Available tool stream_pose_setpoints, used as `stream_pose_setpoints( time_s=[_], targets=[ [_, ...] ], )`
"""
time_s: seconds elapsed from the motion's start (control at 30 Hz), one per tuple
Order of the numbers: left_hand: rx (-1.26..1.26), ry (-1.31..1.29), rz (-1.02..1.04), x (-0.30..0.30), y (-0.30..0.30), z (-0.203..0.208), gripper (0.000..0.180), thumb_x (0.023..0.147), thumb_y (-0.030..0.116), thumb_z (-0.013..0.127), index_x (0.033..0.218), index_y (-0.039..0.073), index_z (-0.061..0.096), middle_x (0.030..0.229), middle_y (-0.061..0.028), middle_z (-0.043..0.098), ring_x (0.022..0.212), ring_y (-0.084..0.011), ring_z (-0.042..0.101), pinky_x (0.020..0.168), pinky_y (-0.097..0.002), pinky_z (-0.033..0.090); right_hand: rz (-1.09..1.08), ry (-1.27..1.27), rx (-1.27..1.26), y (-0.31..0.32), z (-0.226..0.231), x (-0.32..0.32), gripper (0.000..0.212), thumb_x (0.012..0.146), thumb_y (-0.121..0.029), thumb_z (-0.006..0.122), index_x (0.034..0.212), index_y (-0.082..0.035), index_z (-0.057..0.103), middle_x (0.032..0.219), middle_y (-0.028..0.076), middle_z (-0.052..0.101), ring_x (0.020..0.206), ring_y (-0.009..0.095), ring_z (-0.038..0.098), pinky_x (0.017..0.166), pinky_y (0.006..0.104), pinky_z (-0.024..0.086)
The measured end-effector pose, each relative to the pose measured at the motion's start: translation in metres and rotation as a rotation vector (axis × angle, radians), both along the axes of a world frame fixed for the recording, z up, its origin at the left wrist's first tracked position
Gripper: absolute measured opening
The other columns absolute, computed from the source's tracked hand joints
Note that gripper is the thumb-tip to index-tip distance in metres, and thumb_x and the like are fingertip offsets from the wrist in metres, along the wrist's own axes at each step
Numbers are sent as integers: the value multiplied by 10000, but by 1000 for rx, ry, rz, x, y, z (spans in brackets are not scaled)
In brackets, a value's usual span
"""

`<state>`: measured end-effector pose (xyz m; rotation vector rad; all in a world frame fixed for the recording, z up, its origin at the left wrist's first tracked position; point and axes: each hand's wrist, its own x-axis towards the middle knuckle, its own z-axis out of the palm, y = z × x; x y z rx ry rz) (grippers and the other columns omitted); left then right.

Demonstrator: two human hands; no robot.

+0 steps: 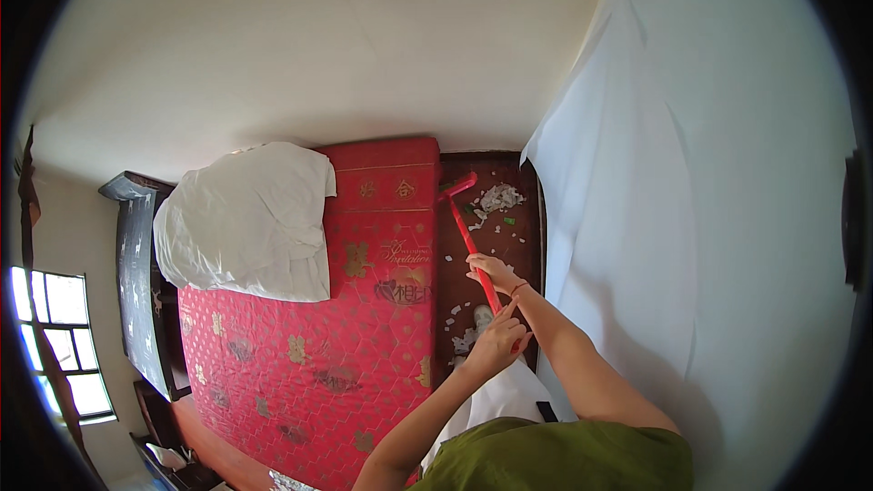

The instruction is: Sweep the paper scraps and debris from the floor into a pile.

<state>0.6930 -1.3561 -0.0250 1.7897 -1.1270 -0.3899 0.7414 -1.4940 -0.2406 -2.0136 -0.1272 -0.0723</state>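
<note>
Both my hands are wrapped round the red handle of a broom (464, 227), which slants away from me over the narrow strip of floor beside the bed. My right hand (494, 275) grips it farther along the shaft. Close to the near end, my left hand (500, 343) is closed on it with one finger stretched along the handle. At the far end, the red head (457, 186) rests by the mattress's edge; its underside is hidden. Just right of the head lies a pile of white scraps (502, 198), with a few green bits and loose pieces around it.
A red patterned mattress (382, 255) fills the left side, with a bunched white cloth (245, 218) on it and a dark headboard (138, 282) beyond. White sheeting (627, 182) hangs along the right. More white scraps (466, 341) lie near my feet on the dark floor (509, 250).
</note>
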Motion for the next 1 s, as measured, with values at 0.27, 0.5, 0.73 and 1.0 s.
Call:
stream_pose_setpoints(
  time_s=[0.27,0.5,0.73,1.0],
  targets=[
    [68,91,-116,34,-33,-21,236,822,18,704,671,20,523,711,-138,511,1277,-423,524,1107,-509,409,-190,104,-26,-39,-6,22,148,870,-97,698,898,-27,572,1066,119,641,871,355,644,763,437,532],
    [69,9,-213,48,-41,0,265,832,9,681,651,15,488,674,-118,509,1174,-401,600,1045,-485,466,-460,-17,117,-20,-14,15,135,834,-6,705,829,-19,570,1000,133,651,726,331,654,630,383,511],
    [98,101,-240,53,12,115,213,798,3,673,655,35,518,676,-115,537,1192,-367,616,940,-470,517,-415,72,151,44,88,-11,132,908,-60,670,840,-27,562,965,110,645,721,250,668,616,354,516],
    [67,93,-296,43,14,39,217,801,-13,671,653,22,515,658,-128,510,1164,-368,630,953,-461,509,-449,-57,117,21,43,-5,113,892,5,646,850,-28,547,916,106,620,683,235,631,588,320,494]
  ],
)
